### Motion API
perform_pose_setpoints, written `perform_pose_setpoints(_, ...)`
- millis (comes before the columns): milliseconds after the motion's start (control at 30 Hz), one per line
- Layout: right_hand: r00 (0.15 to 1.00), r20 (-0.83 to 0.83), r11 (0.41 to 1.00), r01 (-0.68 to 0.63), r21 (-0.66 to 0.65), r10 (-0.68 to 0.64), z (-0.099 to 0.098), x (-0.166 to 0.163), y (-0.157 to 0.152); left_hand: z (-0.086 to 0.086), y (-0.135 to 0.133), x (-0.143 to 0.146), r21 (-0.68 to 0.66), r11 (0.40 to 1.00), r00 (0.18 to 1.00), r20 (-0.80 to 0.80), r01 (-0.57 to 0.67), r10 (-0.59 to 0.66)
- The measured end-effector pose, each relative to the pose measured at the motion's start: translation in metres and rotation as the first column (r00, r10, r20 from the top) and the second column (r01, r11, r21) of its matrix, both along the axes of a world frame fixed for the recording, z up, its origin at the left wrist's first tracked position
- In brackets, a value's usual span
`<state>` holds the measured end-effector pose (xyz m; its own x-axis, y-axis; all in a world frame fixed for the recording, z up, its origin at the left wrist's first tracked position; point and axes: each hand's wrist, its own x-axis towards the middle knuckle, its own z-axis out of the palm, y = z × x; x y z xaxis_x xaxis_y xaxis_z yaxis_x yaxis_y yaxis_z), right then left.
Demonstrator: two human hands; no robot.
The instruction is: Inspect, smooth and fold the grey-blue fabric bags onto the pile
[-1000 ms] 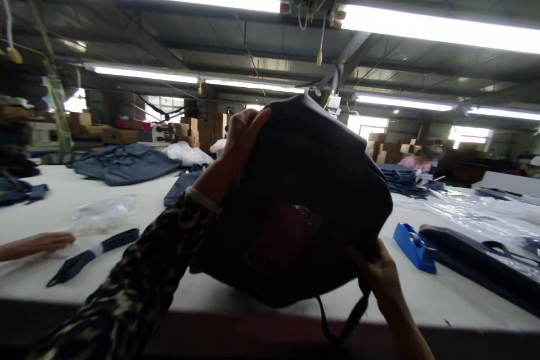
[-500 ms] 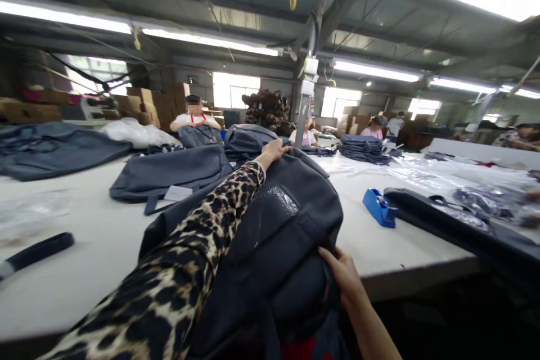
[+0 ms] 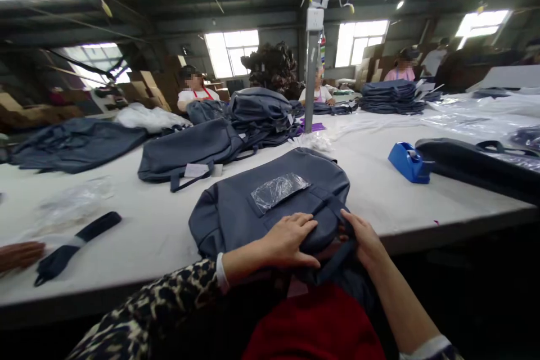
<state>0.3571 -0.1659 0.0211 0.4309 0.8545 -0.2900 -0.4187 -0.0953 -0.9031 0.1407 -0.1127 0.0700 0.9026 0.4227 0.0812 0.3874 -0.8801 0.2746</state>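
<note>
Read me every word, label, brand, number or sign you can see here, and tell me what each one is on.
No text can be read.
White tag at the bag behind: too small and blurred to read.
Clear plastic on the near bag: glare, no words legible.
Tape dispenser: no lettering I can make out.
White boxes on the post: marks too small to read.

On my feed the bag (image 3: 240, 197) is dark blue-grey and softly slumped, lying at the near edge of the table (image 3: 143, 242). I see crinkled clear film (image 3: 278, 191) on its upper face and a strap (image 3: 336, 263) bent at its right end.
</note>
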Motion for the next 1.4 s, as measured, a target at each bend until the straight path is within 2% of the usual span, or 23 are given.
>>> perform_pose_setpoints(100, 1.0, -0.016, 1.0, 0.001, 0.025, 0.0, 0.009, -0.003, -0.005, -0.004, -0.004, -0.003, 0.092, 0.996, 1.0, -0.003, -0.022, 0.022)
perform_pose_setpoints(233, 0.998, -0.041, 0.999, 0.045, 0.026, -0.044, 0.012, -0.01, -0.01, 0.002, -0.006, 0.004, 0.141, 0.988, 0.998, -0.008, -0.059, 0.061)
perform_pose_setpoints(333, 1.0, -0.021, 0.998, 0.019, 0.055, -0.017, 0.012, -0.013, -0.016, 0.003, -0.007, 0.013, 0.2, 0.978, 0.995, -0.064, -0.065, 0.08)
perform_pose_setpoints(433, 0.999, -0.026, 0.997, -0.016, 0.081, 0.018, 0.01, -0.01, -0.023, 0.001, 0.001, 0.018, 0.126, 0.985, 0.992, -0.035, -0.119, 0.124)
perform_pose_setpoints(533, 0.993, -0.114, 0.996, -0.005, 0.087, 0.015, 0.002, -0.006, -0.029, 0.005, 0.017, 0.012, 0.056, 0.981, 0.983, 0.03, -0.185, 0.183)
perform_pose_setpoints(600, 0.986, -0.166, 0.995, 0.031, 0.09, -0.016, -0.008, -0.006, -0.035, 0.012, 0.026, -0.004, 0.021, 0.976, 0.972, 0.105, -0.215, 0.212)
perform_pose_setpoints(667, 0.981, -0.192, 0.995, 0.043, 0.092, -0.025, -0.018, -0.01, -0.043, 0.017, 0.029, -0.029, -0.063, 0.965, 0.926, 0.272, -0.255, 0.262)
perform_pose_setpoints(767, 0.984, -0.176, 0.998, 0.013, 0.064, -0.002, -0.029, -0.02, -0.058, 0.016, 0.02, -0.079, -0.185, 0.921, 0.756, 0.528, -0.342, 0.387)
perform_pose_setpoints(833, 0.99, -0.134, 0.999, -0.032, 0.02, 0.035, -0.031, -0.028, -0.067, 0.005, 0.006, -0.114, -0.192, 0.883, 0.659, 0.601, -0.429, 0.451)
perform_pose_setpoints(900, 0.991, -0.094, 0.996, -0.09, 0.007, 0.09, -0.024, -0.034, -0.071, -0.013, -0.01, -0.145, -0.148, 0.852, 0.609, 0.639, -0.502, 0.47)
perform_pose_setpoints(967, 0.991, -0.053, 0.993, -0.118, 0.03, 0.12, -0.01, -0.037, -0.071, -0.033, -0.026, -0.171, -0.083, 0.825, 0.585, 0.665, -0.56, 0.464)
perform_pose_setpoints(1067, 0.993, 0.028, 0.99, -0.118, 0.084, 0.116, 0.017, -0.038, -0.061, -0.059, -0.044, -0.197, -0.009, 0.745, 0.54, 0.683, -0.667, 0.492)
perform_pose_setpoints(1133, 0.987, 0.101, 0.983, -0.134, 0.122, 0.122, 0.032, -0.038, -0.05, -0.071, -0.051, -0.206, 0.057, 0.696, 0.553, 0.654, -0.716, 0.516)
perform_pose_setpoints(1200, 0.971, 0.2, 0.975, -0.165, 0.151, 0.134, 0.043, -0.039, -0.036, -0.076, -0.051, -0.21, 0.171, 0.691, 0.639, 0.579, -0.702, 0.506)
perform_pose_setpoints(1300, 0.899, 0.409, 0.963, -0.229, 0.139, 0.154, 0.053, -0.044, -0.017, -0.073, -0.04, -0.207, 0.324, 0.739, 0.789, 0.426, -0.59, 0.443)
perform_pose_setpoints(1400, 0.821, 0.534, 0.96, -0.273, 0.056, 0.202, 0.053, -0.057, -0.012, -0.056, -0.019, -0.2, 0.329, 0.795, 0.857, 0.282, -0.509, 0.432)
